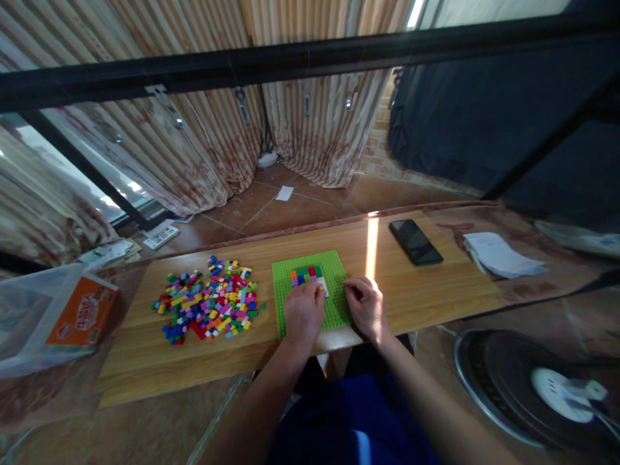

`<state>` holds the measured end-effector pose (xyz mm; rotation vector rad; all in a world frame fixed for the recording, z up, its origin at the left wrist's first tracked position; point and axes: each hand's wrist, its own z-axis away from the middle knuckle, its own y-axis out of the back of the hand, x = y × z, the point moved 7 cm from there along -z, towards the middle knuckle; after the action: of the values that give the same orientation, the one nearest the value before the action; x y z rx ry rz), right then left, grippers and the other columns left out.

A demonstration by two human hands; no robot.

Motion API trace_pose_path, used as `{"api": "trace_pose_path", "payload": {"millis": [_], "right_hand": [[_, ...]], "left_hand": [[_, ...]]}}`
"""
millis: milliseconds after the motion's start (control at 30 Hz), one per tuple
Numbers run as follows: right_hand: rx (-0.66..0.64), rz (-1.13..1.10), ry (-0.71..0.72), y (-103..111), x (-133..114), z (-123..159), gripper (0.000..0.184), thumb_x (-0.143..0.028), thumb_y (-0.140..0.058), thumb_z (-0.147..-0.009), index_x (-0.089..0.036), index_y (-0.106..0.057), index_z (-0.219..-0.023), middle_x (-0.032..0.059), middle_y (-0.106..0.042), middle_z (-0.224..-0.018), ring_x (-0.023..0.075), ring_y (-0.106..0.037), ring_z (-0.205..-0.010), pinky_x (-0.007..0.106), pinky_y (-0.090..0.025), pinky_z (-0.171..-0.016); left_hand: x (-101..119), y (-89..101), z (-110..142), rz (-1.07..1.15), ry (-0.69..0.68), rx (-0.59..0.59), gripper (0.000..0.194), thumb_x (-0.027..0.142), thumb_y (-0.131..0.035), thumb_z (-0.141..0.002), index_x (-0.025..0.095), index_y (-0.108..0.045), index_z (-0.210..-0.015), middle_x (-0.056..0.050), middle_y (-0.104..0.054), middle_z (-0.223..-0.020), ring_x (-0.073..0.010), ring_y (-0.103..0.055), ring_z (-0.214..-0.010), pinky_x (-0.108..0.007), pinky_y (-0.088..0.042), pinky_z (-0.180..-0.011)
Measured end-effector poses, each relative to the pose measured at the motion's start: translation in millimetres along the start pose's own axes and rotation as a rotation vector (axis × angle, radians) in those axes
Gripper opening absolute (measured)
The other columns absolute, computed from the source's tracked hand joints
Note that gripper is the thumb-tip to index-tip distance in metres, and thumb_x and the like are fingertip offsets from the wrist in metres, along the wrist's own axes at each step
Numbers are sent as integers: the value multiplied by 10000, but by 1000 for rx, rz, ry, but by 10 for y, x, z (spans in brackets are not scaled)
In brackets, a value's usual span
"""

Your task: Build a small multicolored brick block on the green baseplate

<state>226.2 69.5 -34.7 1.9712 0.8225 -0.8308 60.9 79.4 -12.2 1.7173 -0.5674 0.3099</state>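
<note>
A green studded baseplate (310,260) lies on the wooden board in front of me. Several coloured toy bricks (306,274) are fitted together on its middle, in blue, red, green, orange and white. My left hand (304,311) is over the near left part of these bricks, its fingers closed in a pinch beside a small yellowish piece. What the fingertips grip is mostly hidden. At the plate's right edge rests my right hand (367,307), fingers curled in with the thumb against them. Whether anything is inside it does not show.
Left of the plate spreads a pile of loose toy bricks (210,300) on the wooden board (426,290). A black phone (415,242) lies to the right, with white papers (504,255) beyond. A clear plastic bin (33,323) stands far left. A dark metal rail (310,57) crosses ahead.
</note>
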Motion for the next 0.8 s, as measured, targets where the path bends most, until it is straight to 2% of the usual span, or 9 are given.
{"api": "trace_pose_path", "payload": {"millis": [133, 300, 500, 667, 800], "right_hand": [[-15, 8, -13, -5, -6, -6, 166, -183, -530, -817, -213, -693, -817, 56, -691, -842, 204, -634, -827, 348, -512, -772], [-26, 12, -13, -7, -5, -10, 168, -198, -527, -823, -218, -694, -825, 58, -692, -855, 203, -636, -834, 351, -521, -782], [-33, 14, -7, -11, 0, -8, 164, -191, -533, -821, -213, -695, -825, 60, -692, -857, 203, -634, -838, 349, -517, -786], [-27, 11, -10, -15, -3, -5, 162, -194, -534, -823, -211, -695, -823, 58, -687, -851, 201, -633, -830, 351, -515, -785], [-27, 11, -8, -18, -4, -1, 166, -192, -535, -821, -212, -700, -830, 62, -689, -859, 206, -633, -842, 355, -516, -790]], "left_hand": [[-50, -27, -22, 87, 2, 0, 103, 253, -606, -873, 188, -686, -872, -39, -720, -858, -194, -634, -794, -331, -464, -755], [-26, 3, 3, 137, -116, 43, 101, 207, -594, -876, 208, -692, -898, -36, -728, -919, -197, -641, -859, -359, -464, -817], [-19, -4, 36, 98, -164, 54, 129, 180, -566, -895, 198, -691, -925, -46, -728, -950, -201, -633, -891, -373, -456, -830], [11, -15, 70, 13, -255, 84, 178, 191, -507, -932, 202, -684, -912, -33, -723, -914, -199, -609, -854, -371, -438, -802], [28, -33, 106, -16, -318, 99, 169, 149, -528, -909, 205, -686, -929, -40, -713, -911, -198, -592, -853, -368, -439, -801]]}}
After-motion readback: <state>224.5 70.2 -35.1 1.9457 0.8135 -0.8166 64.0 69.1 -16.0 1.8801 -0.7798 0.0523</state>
